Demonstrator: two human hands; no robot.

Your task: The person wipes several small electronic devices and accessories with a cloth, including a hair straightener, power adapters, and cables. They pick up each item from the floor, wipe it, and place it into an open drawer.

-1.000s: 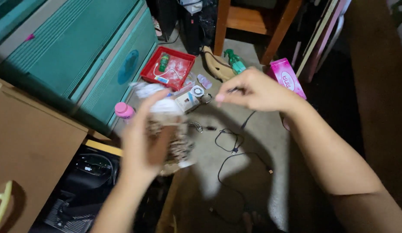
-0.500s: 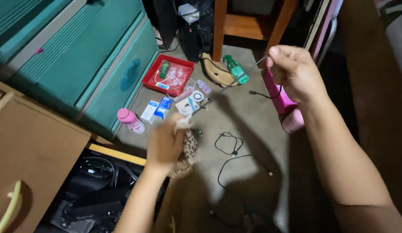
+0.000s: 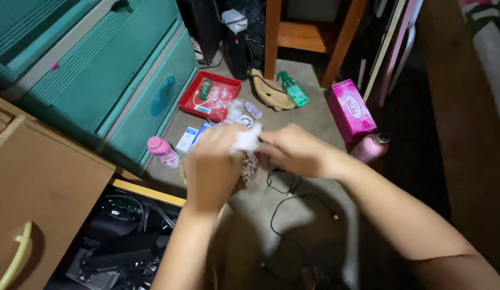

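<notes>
Head view: small white object (image 3: 245, 140), blurred, perhaps crumpled paper, pinched between left hand (image 3: 212, 166) and right hand (image 3: 293, 151) above a brown speckled pouch (image 3: 249, 167), black cable (image 3: 285, 207) on floor just beyond, red tray (image 3: 192, 99) farther off

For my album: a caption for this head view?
Both hands, left hand and right hand, meet on a small white object above a cluttered floor.

glossy plastic red tray (image 3: 186, 100); teal plastic drawers (image 3: 126, 70); matt wooden chair legs (image 3: 270, 37).
</notes>
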